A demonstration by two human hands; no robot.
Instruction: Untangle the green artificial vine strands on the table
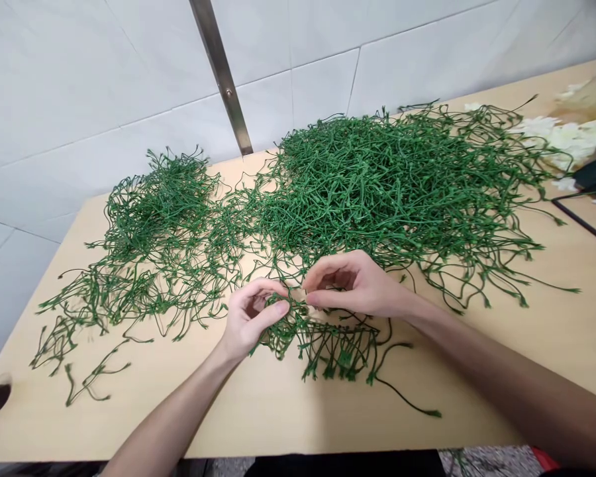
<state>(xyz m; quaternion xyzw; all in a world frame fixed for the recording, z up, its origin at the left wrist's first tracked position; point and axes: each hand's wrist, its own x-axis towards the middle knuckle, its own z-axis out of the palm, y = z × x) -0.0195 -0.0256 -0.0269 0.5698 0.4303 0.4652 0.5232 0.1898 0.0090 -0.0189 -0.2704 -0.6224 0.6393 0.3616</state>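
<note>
Bright, even light from overhead. The stems (377, 179) cast only faint, soft shadows on the bench (278, 411). The tiles (79, 79) show a mild sheen. Centre sharp; straight lines bow toward the edges; white petals (571, 139) at far right wash out.

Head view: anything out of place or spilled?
Nothing damaged. A few loose green plastic stems lie strayed by the light wooden table's left edge, apart from the tangled green bunch the left hand and right hand pinch.
</note>
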